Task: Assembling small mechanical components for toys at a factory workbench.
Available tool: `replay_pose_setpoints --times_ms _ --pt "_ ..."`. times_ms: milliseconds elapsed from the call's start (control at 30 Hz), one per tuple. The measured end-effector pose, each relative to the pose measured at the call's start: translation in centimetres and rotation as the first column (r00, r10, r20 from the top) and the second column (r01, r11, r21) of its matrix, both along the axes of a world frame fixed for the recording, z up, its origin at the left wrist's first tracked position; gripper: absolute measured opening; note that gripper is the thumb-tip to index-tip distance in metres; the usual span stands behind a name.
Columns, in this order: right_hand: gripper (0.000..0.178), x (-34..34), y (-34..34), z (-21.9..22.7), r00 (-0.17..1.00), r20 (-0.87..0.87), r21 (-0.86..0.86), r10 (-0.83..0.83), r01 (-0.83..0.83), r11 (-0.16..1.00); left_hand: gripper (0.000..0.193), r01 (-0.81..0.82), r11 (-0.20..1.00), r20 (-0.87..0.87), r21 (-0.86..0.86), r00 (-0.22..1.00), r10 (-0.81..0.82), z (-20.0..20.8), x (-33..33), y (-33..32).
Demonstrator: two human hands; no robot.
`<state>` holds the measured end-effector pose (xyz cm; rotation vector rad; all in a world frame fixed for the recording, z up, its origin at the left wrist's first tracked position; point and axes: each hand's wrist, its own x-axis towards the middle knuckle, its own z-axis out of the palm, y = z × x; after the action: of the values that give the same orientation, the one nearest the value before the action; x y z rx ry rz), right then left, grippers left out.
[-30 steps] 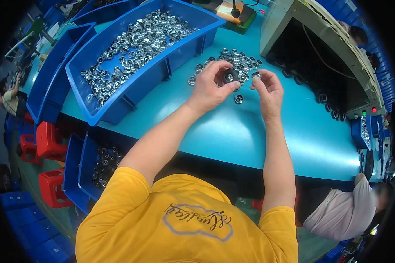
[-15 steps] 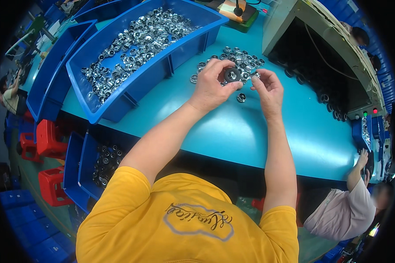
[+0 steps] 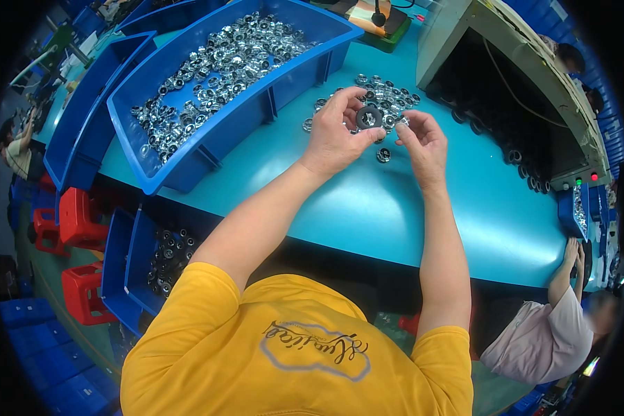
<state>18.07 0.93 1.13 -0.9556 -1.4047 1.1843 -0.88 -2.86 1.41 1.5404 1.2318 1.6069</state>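
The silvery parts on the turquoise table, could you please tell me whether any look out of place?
One silvery part lies nearside of the loose pile, apart from it, so looks slightly stray; damage is too small to judge.

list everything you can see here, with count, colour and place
black-rimmed wheel: one, black and silver, left fingertips
small part: one, silver, right fingertips
loose part: one, silver and black, table before the hands
piled parts: many, silver, beyond the hands
table: one, turquoise, centre
large bin: one, blue, upper left, holding many silver parts
machine housing: one, pale, upper right
stools: at least three, red, left
black parts: many, lower-left blue bin
co-worker: one, pale top, lower right
rim clutter: too small to count
shirt: one, yellow, bottom
left hand, right hand: one each, bare, above table
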Motion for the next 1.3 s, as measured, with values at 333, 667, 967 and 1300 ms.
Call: replay_pose_setpoints --times_ms 333,667,967,1300 --pt "0.029 -0.2 0.0 -0.2 1.0 0.008 -0.003 0.024 -0.024 1.0 0.065 -0.052 0.992 -0.105 0.111 0.992 0.064 -0.3 -0.1 0.1" --pt "0.03 -0.2 0.1 -0.5 0.998 0.042 0.003 0.051 -0.051 0.999 0.061 -0.039 0.993 -0.072 0.111 0.996 0.047 0.2 0.0 -0.3" --pt "0.03 -0.3 -0.1 -0.3 0.998 0.024 -0.006 0.062 -0.062 0.998 0.044 -0.009 0.987 -0.114 0.16 0.993 0.027 -0.7 -0.1 0.4" --pt "0.029 -0.1 -0.2 0.0 0.991 -0.091 -0.071 0.102 -0.108 0.992 0.03 0.553 0.831 0.776 -0.065 0.551 -0.306 -2.1 -1.4 1.9"
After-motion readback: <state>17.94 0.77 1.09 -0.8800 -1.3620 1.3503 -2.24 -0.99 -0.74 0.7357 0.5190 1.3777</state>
